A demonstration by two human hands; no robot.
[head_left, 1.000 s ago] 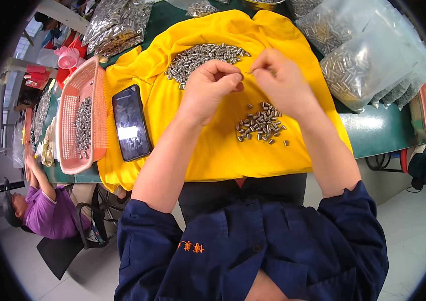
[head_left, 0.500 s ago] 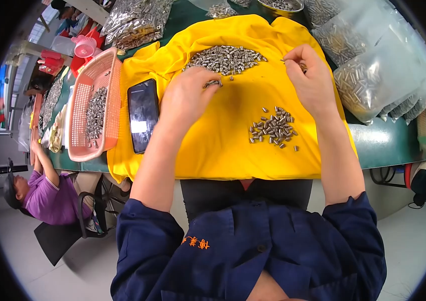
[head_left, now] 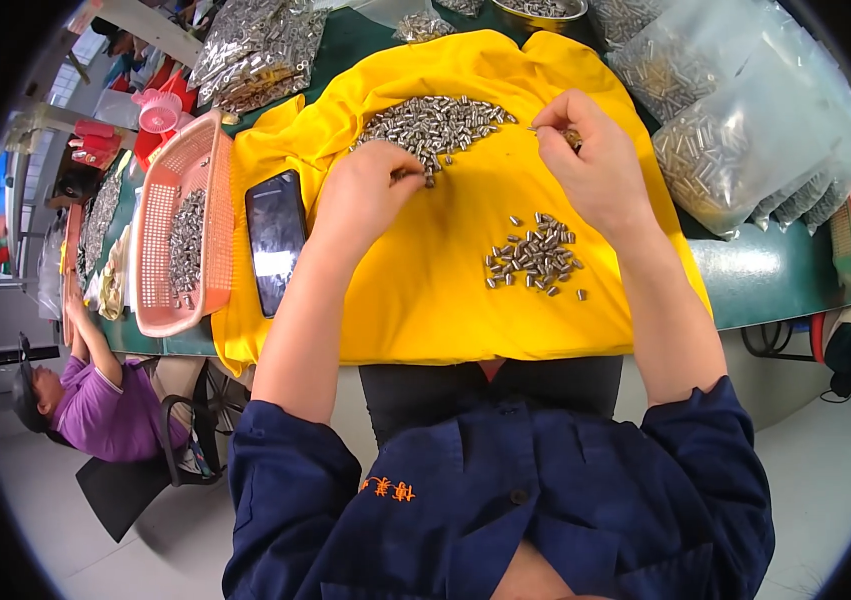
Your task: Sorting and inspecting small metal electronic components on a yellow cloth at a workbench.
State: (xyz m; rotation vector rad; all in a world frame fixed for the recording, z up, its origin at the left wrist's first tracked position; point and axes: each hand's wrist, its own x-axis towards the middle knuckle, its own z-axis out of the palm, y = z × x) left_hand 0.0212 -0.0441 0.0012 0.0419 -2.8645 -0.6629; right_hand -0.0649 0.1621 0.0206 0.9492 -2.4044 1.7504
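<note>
A heap of small metal cylinders (head_left: 435,122) lies on the yellow cloth (head_left: 395,300). My left hand (head_left: 363,190) is at the heap's near left edge, fingers closed in a pinch beside a few cylinders that trail from the heap; it seems to grip one or more, partly hidden. To the right of the heap is my right hand (head_left: 595,160), its thumb and forefinger pinched on a tiny thin tip. Something brass-coloured shows inside its curled fingers, too small to name. Nearer me sits a smaller pile of the same cylinders (head_left: 535,255).
A black phone (head_left: 277,240) rests on the cloth's left side, next to a pink basket (head_left: 223,215) with more metal pieces. Bags of metal parts (head_left: 260,50) stand back left, and clear bags (head_left: 710,165) at right. A person in purple (head_left: 120,405) sits at far left.
My right hand has moved left, closer to the heap. My left fingers have lowered a little, and a few cylinders now trail beside their tips. The whole view has shifted slightly.
</note>
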